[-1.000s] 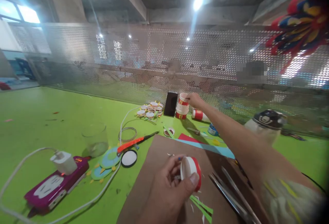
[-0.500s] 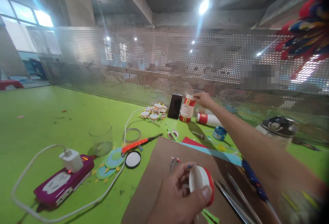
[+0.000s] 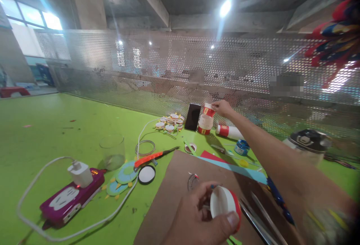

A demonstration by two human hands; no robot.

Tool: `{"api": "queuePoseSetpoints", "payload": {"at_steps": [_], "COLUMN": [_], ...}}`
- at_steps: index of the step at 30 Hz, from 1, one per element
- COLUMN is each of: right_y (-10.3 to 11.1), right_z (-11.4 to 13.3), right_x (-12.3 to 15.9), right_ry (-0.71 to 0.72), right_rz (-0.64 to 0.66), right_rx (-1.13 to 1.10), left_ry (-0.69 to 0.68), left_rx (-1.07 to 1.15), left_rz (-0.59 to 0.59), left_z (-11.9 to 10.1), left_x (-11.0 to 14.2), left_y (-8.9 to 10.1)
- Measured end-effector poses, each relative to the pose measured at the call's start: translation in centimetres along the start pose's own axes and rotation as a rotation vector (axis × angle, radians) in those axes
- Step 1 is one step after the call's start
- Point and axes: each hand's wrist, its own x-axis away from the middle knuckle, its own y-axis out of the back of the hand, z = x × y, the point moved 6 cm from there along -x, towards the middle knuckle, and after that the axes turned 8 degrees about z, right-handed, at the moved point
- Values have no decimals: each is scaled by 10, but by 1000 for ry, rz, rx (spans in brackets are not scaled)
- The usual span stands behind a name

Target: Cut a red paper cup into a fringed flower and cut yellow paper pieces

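Observation:
My left hand (image 3: 198,215) is closed around a short red and white paper cup piece (image 3: 221,202), whose open white end faces up and left, above a brown sheet (image 3: 171,200). My right arm stretches far out to the back. There my right hand (image 3: 223,108) pinches the rim of another red and white paper cup (image 3: 208,110). That cup tilts just over a stack of cut paper cups (image 3: 206,125); I cannot tell whether they touch. A dark phone (image 3: 192,117) stands left of the stack, and a longer paper cup (image 3: 231,131) lies to its right.
Metal tweezers (image 3: 257,218) and a blue-handled tool (image 3: 281,202) lie right of my left hand. An orange cutter (image 3: 149,158), glass beaker (image 3: 111,153), purple power strip (image 3: 73,198) and looping white cable occupy the left. A blue jar (image 3: 242,147) stands below my right forearm.
My left hand has shifted slightly right and down with its cup piece. The cup in my right hand leans a little more. The whole view has drifted slightly.

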Motion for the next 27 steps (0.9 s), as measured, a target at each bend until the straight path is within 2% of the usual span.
{"api": "queuePoseSetpoints", "payload": {"at_steps": [7, 17, 27], "right_y": [9, -22, -40], "right_z": [-9, 9, 20], "right_x": [4, 4, 15], "right_ry": [-3, 28, 31], "right_rz": [6, 48, 146], "right_rx": [24, 145, 280], "left_ry": [22, 13, 56], "left_rx": [14, 9, 28], "left_rz": [13, 4, -6], "left_z": [4, 7, 19], "left_x": [1, -1, 1], "left_y": [-2, 0, -1]}}
